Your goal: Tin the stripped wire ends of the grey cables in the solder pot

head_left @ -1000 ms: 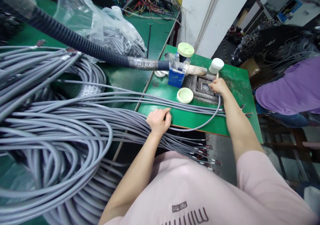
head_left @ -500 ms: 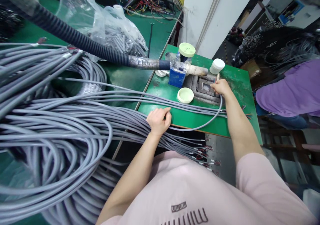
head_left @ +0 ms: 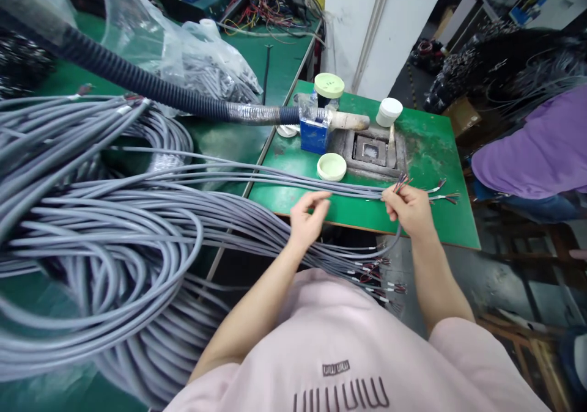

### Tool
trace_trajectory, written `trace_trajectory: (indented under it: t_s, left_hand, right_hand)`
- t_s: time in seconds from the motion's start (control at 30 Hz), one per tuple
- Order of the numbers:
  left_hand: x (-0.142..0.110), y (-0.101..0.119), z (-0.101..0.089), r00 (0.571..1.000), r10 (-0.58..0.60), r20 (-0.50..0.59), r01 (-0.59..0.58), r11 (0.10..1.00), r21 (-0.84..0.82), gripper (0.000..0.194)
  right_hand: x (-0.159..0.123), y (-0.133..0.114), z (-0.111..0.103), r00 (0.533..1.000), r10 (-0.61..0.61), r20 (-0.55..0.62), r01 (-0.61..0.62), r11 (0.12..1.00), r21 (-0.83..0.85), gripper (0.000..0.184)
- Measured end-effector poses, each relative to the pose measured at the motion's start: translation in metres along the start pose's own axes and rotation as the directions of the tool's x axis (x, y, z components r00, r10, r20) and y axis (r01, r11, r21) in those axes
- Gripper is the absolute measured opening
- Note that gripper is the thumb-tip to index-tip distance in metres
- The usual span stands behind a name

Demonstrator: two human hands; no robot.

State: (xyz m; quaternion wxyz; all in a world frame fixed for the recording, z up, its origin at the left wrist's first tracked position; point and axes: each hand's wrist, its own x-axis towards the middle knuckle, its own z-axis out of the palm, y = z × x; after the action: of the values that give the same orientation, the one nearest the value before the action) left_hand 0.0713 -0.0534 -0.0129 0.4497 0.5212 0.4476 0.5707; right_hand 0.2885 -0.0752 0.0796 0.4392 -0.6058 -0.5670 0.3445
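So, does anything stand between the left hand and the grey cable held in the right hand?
Nothing visible stands between the left hand and the held grey cable in the right hand; other grey cables lie on the green table.

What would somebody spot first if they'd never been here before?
Probably the giant heap of grey cables filling the picture's left side. Next, the dark ribbed hose stretching down from the top left corner. Then the right hand, holding a cable's colourful wire ends over the green table.

Cool, bright light leaves a soft sheen on the glossy green tabletop (head_left: 220, 143). The upper right is dimmer, the left hand (head_left: 307, 221) slightly blurred, the edges stretched.
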Motion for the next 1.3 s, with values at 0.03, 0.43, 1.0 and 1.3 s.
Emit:
trace_trajectory:
  t_s: [0.03,0.43,1.0,1.3]
  left_hand:
    - [-0.007,0.005,0.014,0.989,-0.1,0.113,0.118,0.979,-0.164,0.022]
    - [-0.037,0.016,0.057,0.825,-0.347,0.447,0.565,0.491,-0.663,0.033]
    - [-0.045,0.007,0.055,0.712,-0.265,0.651,0.69,0.438,-0.576,0.043]
    - [-0.051,0.004,0.056,0.76,-0.418,0.498,0.65,0.495,-0.576,0.036]
  right_hand:
    - [-0.008,0.002,0.007,1.0,-0.003,0.0,0.003,0.999,0.032,0.026]
    - [-0.038,0.007,0.043,0.988,0.053,0.142,-0.082,0.974,0.21,0.028]
    - [-0.056,0.021,0.036,0.949,0.085,0.303,-0.095,0.995,0.021,0.04]
    - [-0.038,-0.004,0.02,0.986,-0.147,0.075,0.164,0.903,-0.396,0.022]
